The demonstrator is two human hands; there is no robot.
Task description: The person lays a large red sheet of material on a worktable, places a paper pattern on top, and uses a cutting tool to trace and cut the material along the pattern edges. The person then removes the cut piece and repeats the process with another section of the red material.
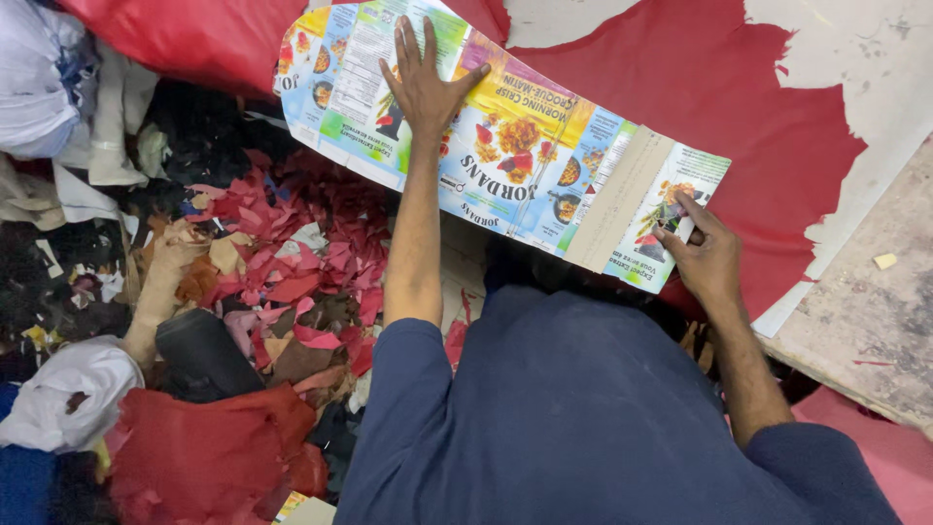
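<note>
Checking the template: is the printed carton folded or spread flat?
Spread flat: the printed carton lies opened out on red leather, pressed by both hands.

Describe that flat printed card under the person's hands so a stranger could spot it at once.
Start at the big red leather sheet spread across the top of the view. Lying on its near edge is a flattened cardboard food box, pressed by the left hand and pinched at its end by the right hand. Unlike the red scraps beside it, it is multicoloured, glossy and printed.
</note>
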